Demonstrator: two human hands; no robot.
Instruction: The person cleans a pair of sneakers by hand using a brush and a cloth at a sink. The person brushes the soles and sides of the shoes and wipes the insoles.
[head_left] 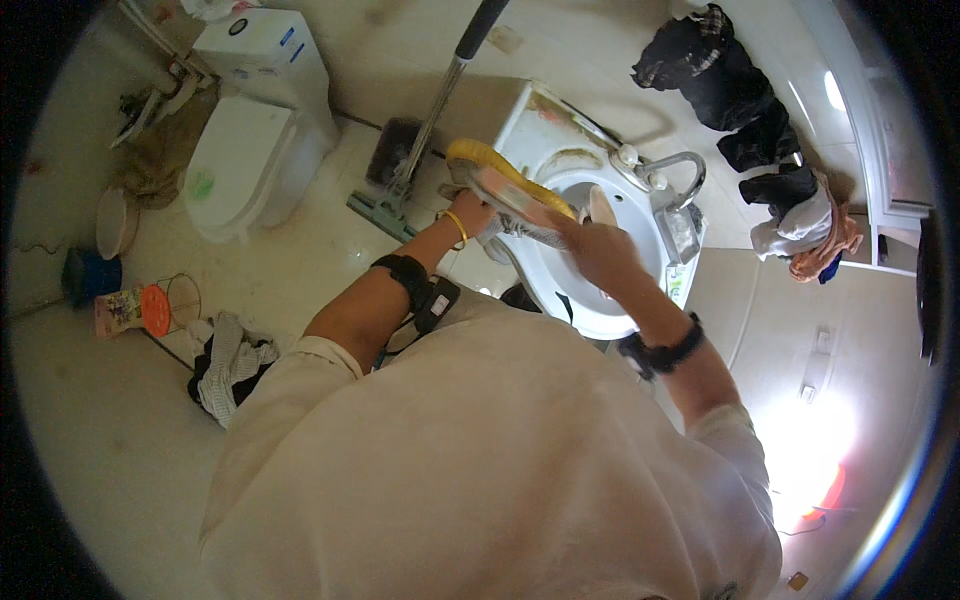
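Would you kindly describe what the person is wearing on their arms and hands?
Both hands are bare. The left hand has a thin yellow band at the wrist, and a black strap with a small dark device wraps the left forearm. The right hand is followed by a black strap around the forearm. Short, pale cream sleeves end above the elbows.

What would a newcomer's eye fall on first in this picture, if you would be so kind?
Most striking is the shoe with its yellow-edged sole turned up, held by the left hand and the right hand over the white washbasin in the middle. To the upper left stands a white toilet, with a mop leaning between the two. Dark clothes hang at the upper right.
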